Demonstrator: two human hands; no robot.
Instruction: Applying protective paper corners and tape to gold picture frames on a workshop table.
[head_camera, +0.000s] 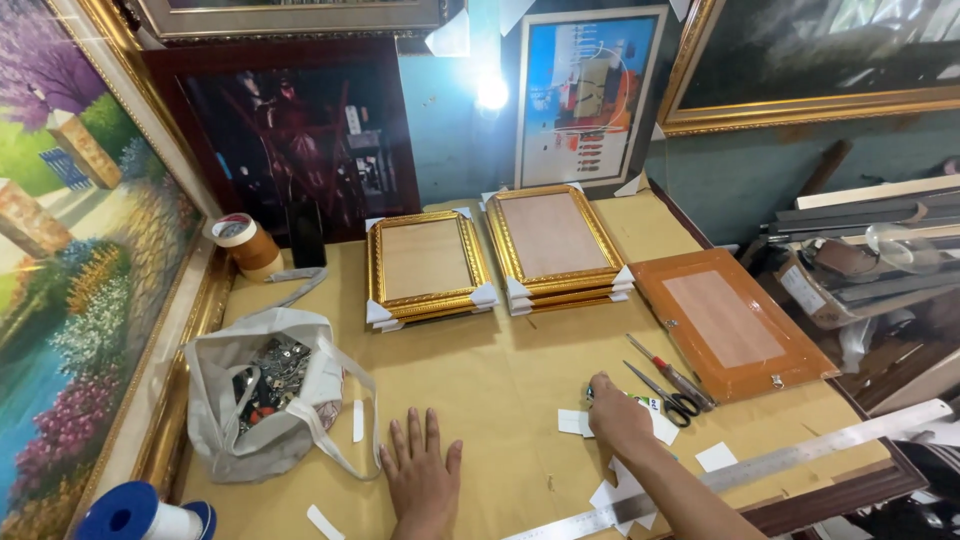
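Grey-white cloth bag (262, 400) slumped at the left of the brown paper-covered table (500, 370), mouth gaping, stuffed with small dark and silvery metal bits. Too small to tell exactly what kind.

Left hand (422, 478) flat on the paper just right of the bag, palm down, fingers spread wide, gripping nothing. Right hand (616, 412) out further to the right, fingers curled down onto small white paper scraps (578, 422), knuckles up; can't tell whether anything's actually pinched underneath. Scissors (664, 392) and a red-handled screwdriver (668, 372) just beside that hand, long steel ruler (760, 470) lying along the near edge. Two stacks of gold frames (428, 268) further back, orange-brown frame (728, 322) face down off to the right.
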